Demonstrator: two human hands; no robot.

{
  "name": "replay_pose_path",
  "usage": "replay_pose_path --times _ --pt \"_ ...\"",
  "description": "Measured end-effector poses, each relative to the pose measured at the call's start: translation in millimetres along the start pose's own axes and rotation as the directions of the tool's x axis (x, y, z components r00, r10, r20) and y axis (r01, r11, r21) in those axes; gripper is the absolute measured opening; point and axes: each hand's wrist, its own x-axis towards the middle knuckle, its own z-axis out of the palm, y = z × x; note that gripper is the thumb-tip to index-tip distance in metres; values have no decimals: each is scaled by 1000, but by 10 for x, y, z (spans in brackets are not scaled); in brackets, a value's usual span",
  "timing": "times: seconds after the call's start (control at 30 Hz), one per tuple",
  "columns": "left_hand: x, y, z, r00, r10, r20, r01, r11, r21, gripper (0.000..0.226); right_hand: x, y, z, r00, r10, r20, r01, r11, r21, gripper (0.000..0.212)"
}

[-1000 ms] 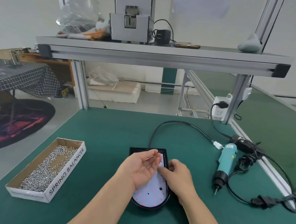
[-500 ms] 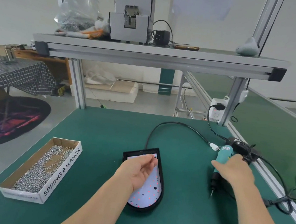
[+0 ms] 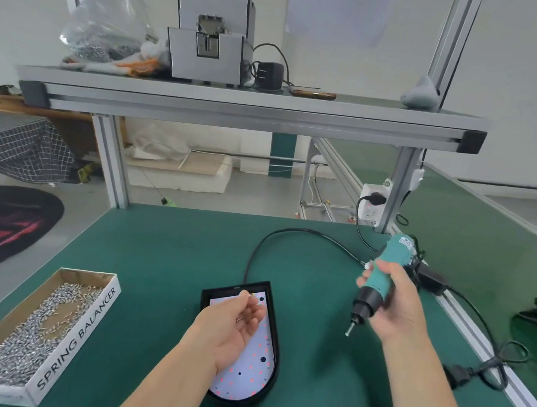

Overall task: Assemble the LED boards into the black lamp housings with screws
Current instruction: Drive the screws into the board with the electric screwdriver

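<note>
Board (image 3: 252, 377) sits in housing (image 3: 276, 346), holes look empty, so I reckon no screws in yet. L hand (image 3: 231, 325) over housing's top end pinches a screw (image 3: 251, 295); R hand (image 3: 396, 303), right of housing, grips driver (image 3: 382, 278).

box of screws (image 3: 32, 337) sits lower left on the surface (image 3: 162, 258); housing (image 3: 276, 340) at lower centre, led board (image 3: 252, 379) in it; screwdriver (image 3: 386, 272) right of it, above the surface.
</note>
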Motion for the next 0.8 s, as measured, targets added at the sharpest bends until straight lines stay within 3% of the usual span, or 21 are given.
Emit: replay_pose_path --times 0.1,0.2,0.27,0.37,0.53,0.7,0.8 --pt "-2 -9 -6 1000 7 9 -7 1000 26 27 -31 137 286 988 -36 153 0 975 224 27" --pt "-22 -25 -1 999 15 34 -16 999 32 26 -9 271 533 979 -61 196 1 956 294 32" --pt "-27 -24 -2 998 25 49 -27 999 29 24 21 328 687 986 -77 147 38 967 250 15" --pt "-25 -12 -24 997 32 65 -34 999 16 22 41 419 925 983 -167 75 153 975 161 8" --pt "-11 -10 -53 997 20 77 -19 1000 -16 25 -28 589 1142 936 -349 46 349 937 -2 17" --pt "6 -19 -60 997 33 72 -30 999 -37 44 -94 647 1195 915 -402 31 403 913 -61 16" --pt "-20 -15 -42 998 19 64 -15 998 -66 31 -145 716 1218 914 -404 36 405 910 -87 18"
